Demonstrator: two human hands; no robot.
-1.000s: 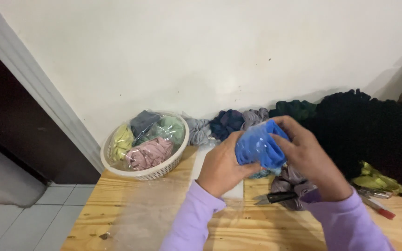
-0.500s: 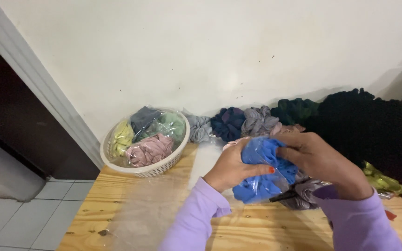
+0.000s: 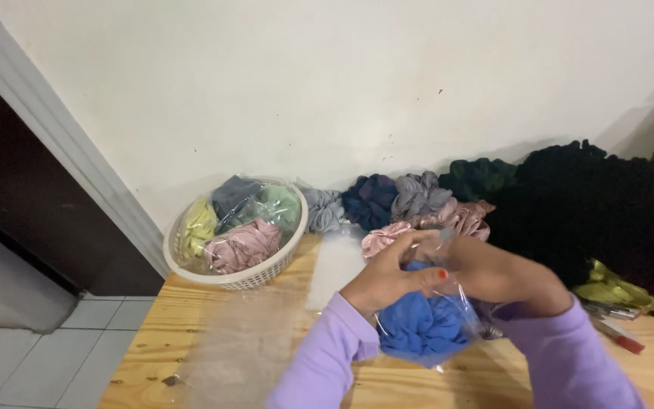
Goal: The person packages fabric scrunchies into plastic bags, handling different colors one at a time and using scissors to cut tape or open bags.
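Over the light wooden desk (image 3: 191, 333), pushed up against a plain white wall (image 3: 327, 91), my left hand (image 3: 387, 276) and right hand (image 3: 493, 276) meet at the top of a clear plastic bag (image 3: 459, 322), both closed, pinching its opening. Inside the bag sits a blue scrunchie (image 3: 421, 326), hanging just above the desk edge, in front of my purple sleeves (image 3: 327, 363). A sheet of clear plastic (image 3: 244, 341) lies flat on the desk left of my arms. Back left, a white round basket (image 3: 263, 276) holds bagged scrunchies, pink, yellow, green, grey. Along the wall runs a row of loose scrunchies (image 3: 418, 197), grey, navy, pink, dark green, then a black pile (image 3: 592, 204). Far right, a yellow-green cloth (image 3: 615, 288) and a red-tipped tool (image 3: 618, 337). Left of the desk, grey floor tiles (image 3: 32, 363) and a dark doorway (image 3: 9, 189).
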